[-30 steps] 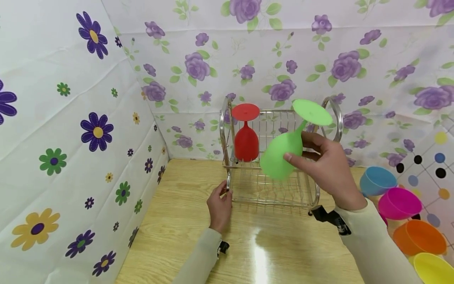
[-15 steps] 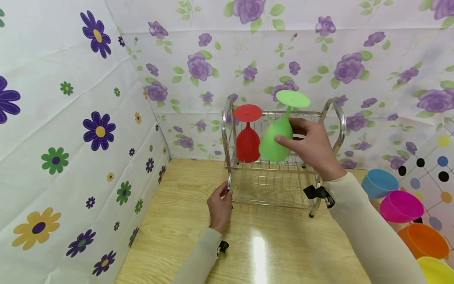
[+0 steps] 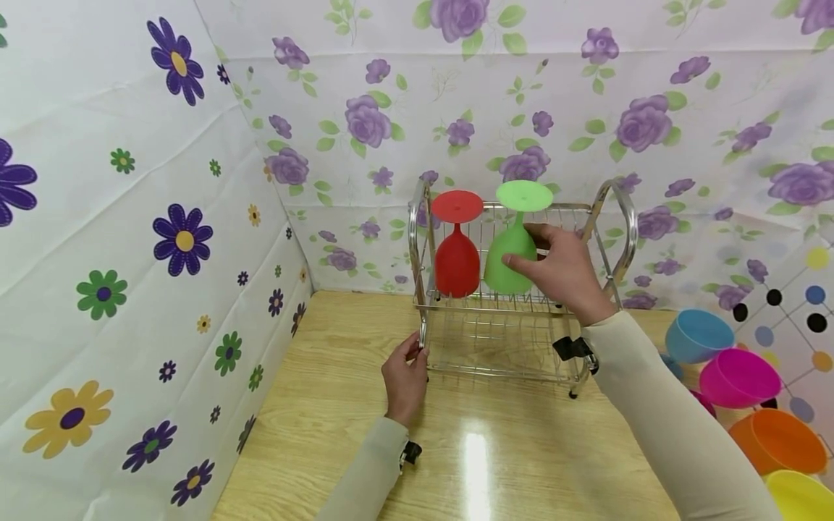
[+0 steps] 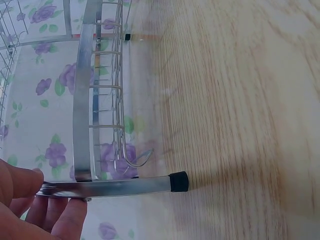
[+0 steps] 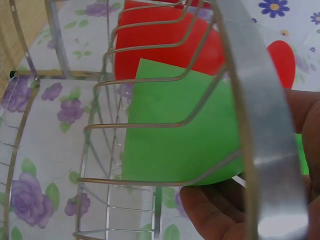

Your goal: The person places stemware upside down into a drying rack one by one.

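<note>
Near the centre of the head view, the red goblet (image 3: 457,264) stands upside down in the upper tier of the wire rack (image 4: 82,110), with no hand on it, so that one looks done. The green goblet (image 3: 508,264), just to its right, is also inverted and nearly upright behind the wires; its placing seems all but finished, lacking only the release. At the right edge, the blue cup (image 3: 699,336), pink cup (image 3: 739,379), orange cup (image 3: 778,441) and yellow cup (image 3: 798,498) are outside the rack, perhaps goblets left to rack; their lower parts are mostly hidden. The right hand (image 3: 563,271) holds the green goblet from its right side, thumb on the near face of the bowl, other fingers behind. Below and left of that goblet, well apart from it, the left hand (image 3: 404,380) grips the rack's left front post, low over the bench (image 3: 339,325).
</note>
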Motion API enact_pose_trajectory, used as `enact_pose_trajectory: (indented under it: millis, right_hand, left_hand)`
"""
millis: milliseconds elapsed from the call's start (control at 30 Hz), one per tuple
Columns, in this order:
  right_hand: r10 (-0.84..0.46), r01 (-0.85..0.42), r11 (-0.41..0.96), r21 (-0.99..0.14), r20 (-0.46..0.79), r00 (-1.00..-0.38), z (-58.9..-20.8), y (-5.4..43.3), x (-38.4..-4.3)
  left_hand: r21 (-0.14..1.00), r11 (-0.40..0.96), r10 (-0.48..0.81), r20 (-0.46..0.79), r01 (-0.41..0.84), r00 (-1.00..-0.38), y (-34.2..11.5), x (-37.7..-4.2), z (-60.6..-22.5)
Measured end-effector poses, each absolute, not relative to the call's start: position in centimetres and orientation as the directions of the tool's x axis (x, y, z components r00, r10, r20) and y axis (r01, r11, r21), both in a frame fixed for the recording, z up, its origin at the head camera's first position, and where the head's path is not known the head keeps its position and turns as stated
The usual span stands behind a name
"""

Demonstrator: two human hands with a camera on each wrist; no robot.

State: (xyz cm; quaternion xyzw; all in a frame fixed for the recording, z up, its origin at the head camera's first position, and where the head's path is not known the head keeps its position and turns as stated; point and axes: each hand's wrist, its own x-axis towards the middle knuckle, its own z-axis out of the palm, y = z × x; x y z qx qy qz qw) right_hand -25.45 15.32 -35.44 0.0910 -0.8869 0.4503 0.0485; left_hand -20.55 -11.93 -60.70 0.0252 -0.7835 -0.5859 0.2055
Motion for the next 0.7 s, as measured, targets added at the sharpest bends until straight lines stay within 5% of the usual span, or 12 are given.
enact_pose_trajectory:
  millis: [700]
  right_hand:
    - [-0.141,-0.185,0.595,-0.782,0.125,-0.982,-36.8,15.6,-26.4]
  left_hand:
    - [0.899,0.378,-0.282,0.34,0.222,-0.897,-11.9,-20.4,-60.5]
